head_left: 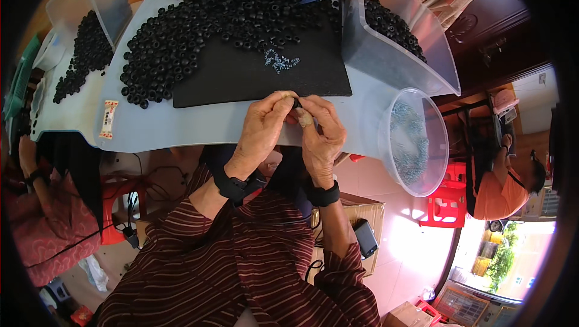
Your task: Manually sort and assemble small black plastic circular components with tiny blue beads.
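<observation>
Above the near edge of the table, my left hand [264, 125] and my right hand [321, 137] meet with fingertips pinched together. Between them sits a small round black piece [296, 103], mostly covered by the fingers. My right thumb has a pale wrapping on it. Just beyond my hands lies a flat black mat [223, 82] with a few tiny bluish-silver bits [280, 60] scattered on it. Behind and to the left of these, a large heap of small round black pieces with holes [163, 49] covers part of the mat and table.
A clear bin [386, 52] of black pieces stands at right, beside a round clear tub [438, 140] holding tiny bluish bits. A wrapped snack bar [108, 119] lies at left near another clear bin [111, 1]. Other people sit left and far right. Red stools [445, 197] stand right.
</observation>
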`<state>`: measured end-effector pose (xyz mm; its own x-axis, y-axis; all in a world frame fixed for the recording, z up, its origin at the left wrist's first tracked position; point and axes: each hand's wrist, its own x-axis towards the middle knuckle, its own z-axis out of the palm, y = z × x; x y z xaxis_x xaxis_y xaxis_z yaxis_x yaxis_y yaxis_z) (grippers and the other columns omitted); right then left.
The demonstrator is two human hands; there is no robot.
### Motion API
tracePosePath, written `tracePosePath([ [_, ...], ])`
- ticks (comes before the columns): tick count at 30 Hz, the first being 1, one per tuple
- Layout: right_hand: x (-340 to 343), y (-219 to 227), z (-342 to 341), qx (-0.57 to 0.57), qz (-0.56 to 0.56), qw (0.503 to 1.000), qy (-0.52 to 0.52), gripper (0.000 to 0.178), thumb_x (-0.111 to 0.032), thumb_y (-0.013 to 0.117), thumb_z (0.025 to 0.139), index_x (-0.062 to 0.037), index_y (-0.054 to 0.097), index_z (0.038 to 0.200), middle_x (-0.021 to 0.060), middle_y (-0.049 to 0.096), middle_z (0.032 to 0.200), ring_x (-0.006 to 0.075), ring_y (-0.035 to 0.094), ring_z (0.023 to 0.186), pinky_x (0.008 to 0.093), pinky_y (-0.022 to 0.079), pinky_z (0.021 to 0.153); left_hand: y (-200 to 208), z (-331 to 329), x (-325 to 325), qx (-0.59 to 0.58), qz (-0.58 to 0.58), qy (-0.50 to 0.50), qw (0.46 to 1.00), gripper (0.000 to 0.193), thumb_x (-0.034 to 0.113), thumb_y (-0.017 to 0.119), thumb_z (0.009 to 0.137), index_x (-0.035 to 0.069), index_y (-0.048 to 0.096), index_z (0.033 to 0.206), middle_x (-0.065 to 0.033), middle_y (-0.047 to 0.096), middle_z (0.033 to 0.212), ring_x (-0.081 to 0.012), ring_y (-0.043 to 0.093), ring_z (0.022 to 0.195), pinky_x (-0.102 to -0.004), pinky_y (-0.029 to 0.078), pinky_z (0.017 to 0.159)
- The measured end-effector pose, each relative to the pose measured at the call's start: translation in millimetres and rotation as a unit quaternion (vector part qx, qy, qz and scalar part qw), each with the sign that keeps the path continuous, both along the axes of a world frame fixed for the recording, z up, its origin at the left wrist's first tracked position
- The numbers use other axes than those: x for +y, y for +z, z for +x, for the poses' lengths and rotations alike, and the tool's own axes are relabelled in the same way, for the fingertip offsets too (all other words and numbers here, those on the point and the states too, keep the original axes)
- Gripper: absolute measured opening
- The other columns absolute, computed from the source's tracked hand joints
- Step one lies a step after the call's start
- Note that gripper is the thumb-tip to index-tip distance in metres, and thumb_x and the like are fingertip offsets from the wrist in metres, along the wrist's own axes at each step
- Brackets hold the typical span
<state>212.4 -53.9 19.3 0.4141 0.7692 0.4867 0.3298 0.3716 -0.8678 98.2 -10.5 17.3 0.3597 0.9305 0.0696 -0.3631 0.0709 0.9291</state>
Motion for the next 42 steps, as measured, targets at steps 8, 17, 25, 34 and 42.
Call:
tracePosePath([
  [8, -0.9, -0.7, 19.0, 0.088, -0.048, 0.985, 0.139, 0.022, 0.007, 0.071, 0.075, 0.0006, 0.069, 0.096, 0.0066, 0.063, 0.097, 0.0136, 0.06, 0.085, 0.0263, 0.051, 0.076, 13.2, -8.6, 6.5, 0.068, 0.105, -0.023, 0.992, 0.026, 0.016, 0.051, 0.097, 0.0, 0.056, 0.118, 0.005, 0.047, 0.075, -0.0025, 0.036, 0.067, -0.0212, 0.032, 0.058],
  [17, -0.1, 21.5, 25.8, -0.038, -0.08, 0.973, 0.212, 0.033, 0.002, 0.068, 0.08, 0.0009, 0.064, 0.113, 0.0092, 0.06, 0.107, 0.0184, 0.058, 0.1, 0.0286, 0.049, 0.087, 22.2, -9.1, 1.2, 0.027, 0.022, -0.069, 0.997, 0.043, 0.018, 0.055, 0.096, 0.0, 0.04, 0.133, -0.0016, 0.062, 0.087, -0.0074, 0.057, 0.083, -0.0221, 0.046, 0.076],
  [25, -6.5, 14.0, 26.9, 0.076, -0.106, 0.975, 0.178, 0.028, 0.0, 0.063, 0.087, 0.0017, 0.063, 0.115, 0.0073, 0.065, 0.103, 0.0146, 0.061, 0.09, 0.0266, 0.048, 0.086, 20.2, -14.2, -2.1, 0.117, 0.062, -0.009, 0.991, 0.041, 0.021, 0.058, 0.096, 0.0, 0.044, 0.128, -0.0051, 0.061, 0.091, -0.0102, 0.058, 0.083, -0.023, 0.047, 0.075],
  [34, 1.5, 8.5, 18.8, 0.286, -0.105, 0.933, 0.192, 0.029, 0.004, 0.06, 0.086, 0.0004, 0.065, 0.115, 0.0057, 0.067, 0.1, 0.0121, 0.062, 0.087, 0.024, 0.05, 0.083, 25.5, 18.5, -6.3, 0.086, 0.07, -0.047, 0.993, 0.064, 0.03, 0.071, 0.084, 0.004, 0.04, 0.134, -0.0046, 0.052, 0.105, -0.0104, 0.05, 0.089, -0.0241, 0.044, 0.08],
  [42, -0.3, 0.9, 19.0, 0.294, -0.105, 0.938, 0.15, 0.027, 0.003, 0.059, 0.088, 0.0009, 0.066, 0.113, 0.0046, 0.067, 0.094, 0.0109, 0.062, 0.085, 0.0233, 0.05, 0.08, 13.8, 25.8, -4.4, 0.111, 0.159, -0.026, 0.981, 0.051, 0.037, 0.061, 0.093, 0.002, 0.042, 0.125, -0.0042, 0.047, 0.086, -0.0112, 0.042, 0.074, -0.0252, 0.041, 0.067],
])
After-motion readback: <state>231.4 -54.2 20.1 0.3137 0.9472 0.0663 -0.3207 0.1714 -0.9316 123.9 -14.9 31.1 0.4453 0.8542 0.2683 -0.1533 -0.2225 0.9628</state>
